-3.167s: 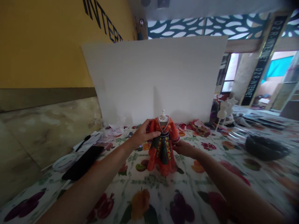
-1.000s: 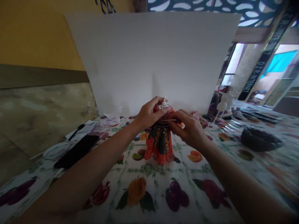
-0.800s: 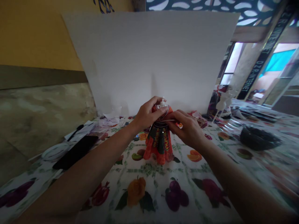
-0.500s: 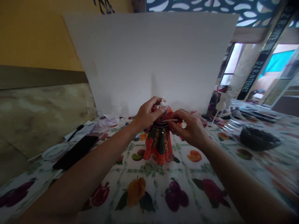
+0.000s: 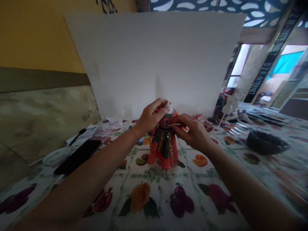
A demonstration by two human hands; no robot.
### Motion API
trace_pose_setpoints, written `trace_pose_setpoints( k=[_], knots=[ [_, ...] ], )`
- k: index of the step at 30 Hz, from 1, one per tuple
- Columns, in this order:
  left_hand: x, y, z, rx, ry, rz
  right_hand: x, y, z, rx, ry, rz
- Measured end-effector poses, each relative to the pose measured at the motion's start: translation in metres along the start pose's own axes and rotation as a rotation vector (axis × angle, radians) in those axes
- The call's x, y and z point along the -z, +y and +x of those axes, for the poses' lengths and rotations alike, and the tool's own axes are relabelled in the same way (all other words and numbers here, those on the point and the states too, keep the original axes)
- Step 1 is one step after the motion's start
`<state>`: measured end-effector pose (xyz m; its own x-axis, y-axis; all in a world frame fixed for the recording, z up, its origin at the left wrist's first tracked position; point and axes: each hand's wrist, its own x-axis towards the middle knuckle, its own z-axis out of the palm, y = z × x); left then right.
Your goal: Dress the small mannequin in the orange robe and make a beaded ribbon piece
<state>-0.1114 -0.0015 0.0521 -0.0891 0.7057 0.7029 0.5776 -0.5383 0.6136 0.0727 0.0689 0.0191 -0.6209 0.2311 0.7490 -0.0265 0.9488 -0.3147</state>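
Note:
A small dress form (image 5: pixel 168 107) with a white neck stands upright on the table in front of me. It wears an orange-red miniature dress (image 5: pixel 165 141) with a dark patterned front panel and beaded trim at neckline and waist. My left hand (image 5: pixel 154 115) grips the form at its neck and shoulder, thumb in front and fingers behind. Pinched in my right hand (image 5: pixel 190 128) is a thin pale stick (image 5: pixel 174 124), its tip pointing left at the dress's chest just above the beaded waist. Whether the tip touches the cloth I cannot tell.
A white board (image 5: pixel 156 64) stands behind the dress. On the left lie a black phone-like slab (image 5: pixel 78 157), a white ring (image 5: pixel 57 156) and papers. At right are a black bundle (image 5: pixel 267 142) and a white mannequin on a stick (image 5: pixel 227 107). A fruit-print cloth (image 5: pixel 163 186) covers the table.
My left thumb has shifted up towards the neck, uncovering more of the white chest and neckline. The stick's tip stays near the waist, with the stick slightly more tilted.

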Motion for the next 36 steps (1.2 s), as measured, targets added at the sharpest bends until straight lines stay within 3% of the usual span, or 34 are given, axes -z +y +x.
trace_pose_setpoints(
  k=[9,15,21,23,27,32,36],
  knots=[
    [0.003,0.001,0.001,0.012,0.019,-0.063,0.010,-0.005,0.002,0.001,0.065,0.061],
    [0.018,-0.001,-0.010,0.106,0.048,-0.067,0.030,0.006,0.003,-0.178,0.229,0.255],
    [0.031,-0.013,-0.030,0.227,0.064,-0.065,0.040,0.043,0.003,-0.411,0.260,0.654],
    [0.032,-0.017,-0.036,0.257,0.064,-0.077,0.038,0.059,0.001,-0.545,0.289,0.903],
    [0.033,-0.027,-0.049,0.290,0.064,-0.141,0.026,0.086,-0.005,-0.678,0.302,1.126],
    [0.037,-0.040,-0.066,0.409,0.058,-0.228,0.002,0.102,-0.016,-0.904,0.162,1.365],
    [0.038,-0.039,-0.071,0.391,0.129,-0.171,-0.008,0.110,-0.021,-0.991,0.111,1.506]
  ],
)
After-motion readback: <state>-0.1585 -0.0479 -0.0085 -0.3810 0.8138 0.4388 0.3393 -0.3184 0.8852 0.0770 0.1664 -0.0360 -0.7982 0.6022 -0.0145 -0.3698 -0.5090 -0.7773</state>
